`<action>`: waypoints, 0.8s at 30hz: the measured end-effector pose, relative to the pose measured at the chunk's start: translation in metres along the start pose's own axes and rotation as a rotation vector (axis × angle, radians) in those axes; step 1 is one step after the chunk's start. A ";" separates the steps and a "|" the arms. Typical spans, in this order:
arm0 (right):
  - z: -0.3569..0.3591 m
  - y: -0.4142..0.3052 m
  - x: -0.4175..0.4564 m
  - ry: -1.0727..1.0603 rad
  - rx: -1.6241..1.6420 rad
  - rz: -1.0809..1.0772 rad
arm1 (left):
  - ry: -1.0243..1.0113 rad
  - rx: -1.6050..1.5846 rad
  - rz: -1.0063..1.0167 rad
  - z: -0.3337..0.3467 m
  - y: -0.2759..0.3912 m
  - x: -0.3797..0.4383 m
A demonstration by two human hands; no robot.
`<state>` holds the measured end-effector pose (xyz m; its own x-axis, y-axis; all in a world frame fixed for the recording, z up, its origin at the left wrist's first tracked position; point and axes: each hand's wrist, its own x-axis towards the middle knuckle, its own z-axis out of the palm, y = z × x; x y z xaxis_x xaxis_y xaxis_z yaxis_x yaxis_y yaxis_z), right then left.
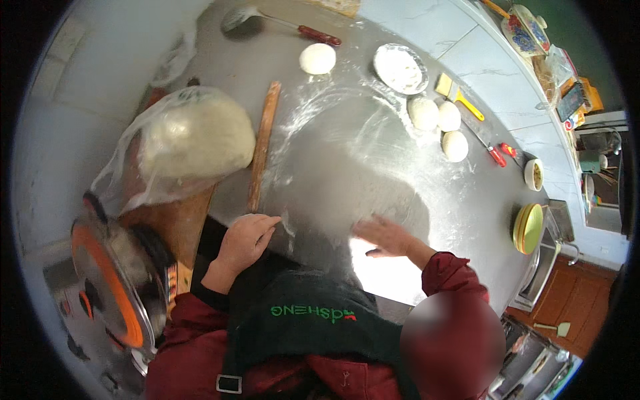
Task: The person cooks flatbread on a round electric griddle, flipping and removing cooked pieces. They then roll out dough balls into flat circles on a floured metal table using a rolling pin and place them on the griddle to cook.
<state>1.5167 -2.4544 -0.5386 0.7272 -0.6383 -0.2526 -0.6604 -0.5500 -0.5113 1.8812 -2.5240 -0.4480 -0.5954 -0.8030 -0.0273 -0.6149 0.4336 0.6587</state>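
My left hand (251,236) is at the front edge of the metal worktop, just below the near end of a wooden rolling pin (265,145); its fingers are bent, and I see nothing in it. My right hand (382,235) is low over the floured worktop (335,150), palm down with the fingers spread; whether it touches the surface I cannot tell. Several white dough balls (423,113) lie beyond it at the right, and another ball (318,59) lies near the far edge. A large mass of dough (200,137) under clear plastic sits left of the pin.
At the far side are a metal bowl of flour (400,69), a ladle (320,36) with a red-brown handle, and a yellow-handled brush (470,106). Red-handled tools (496,156), a small bowl (534,175) and stacked green dishes (528,229) stand right. A lidded pot (112,285) is at lower left.
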 end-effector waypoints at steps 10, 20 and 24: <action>-0.146 0.186 0.045 0.763 -0.223 0.892 | -0.220 -0.170 0.159 0.024 -0.014 0.092; -0.138 0.189 0.056 0.571 -0.179 0.881 | -0.260 -0.150 0.097 0.031 -0.021 0.104; -0.133 0.129 0.055 0.501 0.065 0.488 | -0.271 -0.177 0.103 0.041 -0.019 0.119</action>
<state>1.4466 -2.6323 -0.5090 0.1666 -0.9839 -0.0648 -0.8653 -0.1143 -0.4880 1.8010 -2.6106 -0.4943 -0.7801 -0.6104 -0.1371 -0.4594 0.4101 0.7879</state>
